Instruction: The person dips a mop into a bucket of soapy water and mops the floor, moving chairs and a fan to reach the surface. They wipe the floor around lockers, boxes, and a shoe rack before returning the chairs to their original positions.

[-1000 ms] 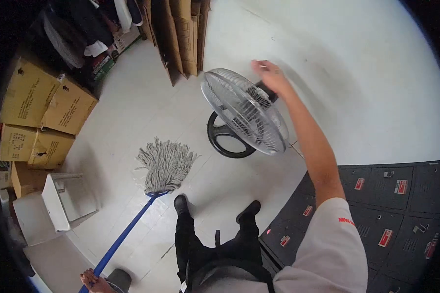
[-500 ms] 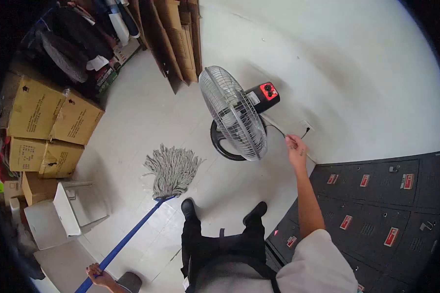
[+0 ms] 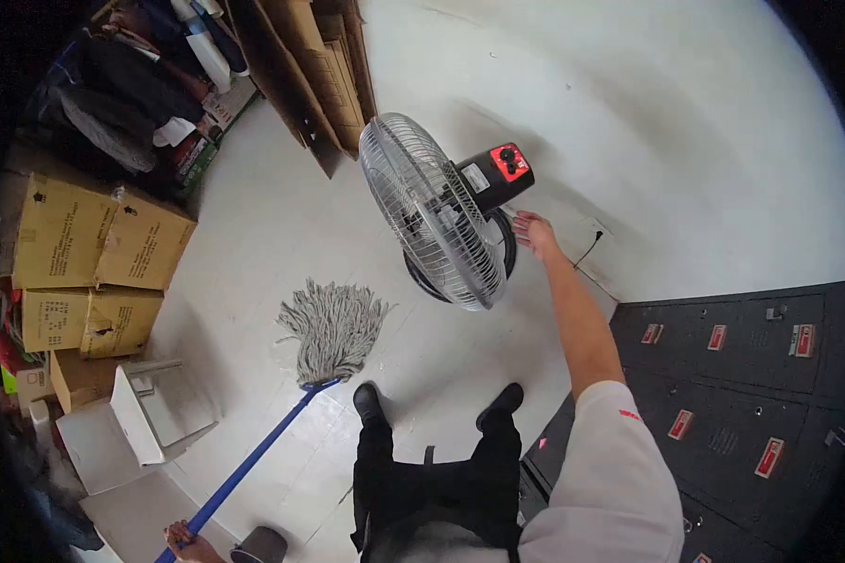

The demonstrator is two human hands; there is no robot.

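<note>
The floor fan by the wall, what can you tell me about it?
The round floor fan with a silver wire cage stands on a black ring base on the pale tiled floor, close to the white wall. Its face tilts toward the grey string mop. A black motor housing at the back carries a red control panel. The right hand reaches just behind it; contact is unclear.

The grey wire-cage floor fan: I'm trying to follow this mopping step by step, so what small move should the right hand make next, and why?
Probably close the right hand on the rear of the grey wire-cage floor fan to shift it aside. The hand is open beside the black motor housing, apparently gripping nothing. The fan stands on the white tiled floor near the grey string mop head, whose blue handle the left hand holds.
</note>
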